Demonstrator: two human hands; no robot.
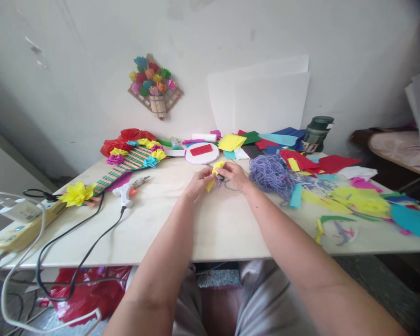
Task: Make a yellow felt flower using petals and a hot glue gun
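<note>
Near the middle of the table, a small crumpled piece of yellow crepe paper (217,166) is pinched between my two hands. My left hand (200,181) grips its lower left side with fingers closed. On the other side, my right hand (235,174) pinches it with thumb and fingertips. A few strands of purple yarn (219,182) hang just beneath my fingers; I cannot tell whether they are tied to the paper. To the right lies a tangled heap of purple yarn (271,175). Behind my hands is a white oval disc (210,156) bearing a red rectangle (201,150).
A white glue gun (126,193) lies left, its cord running to a power strip (28,228). A lute-shaped craft (126,165) with paper flowers sits behind it. Coloured paper sheets (233,141), scraps (357,200) and a dark green jar (317,135) occupy the back and right.
</note>
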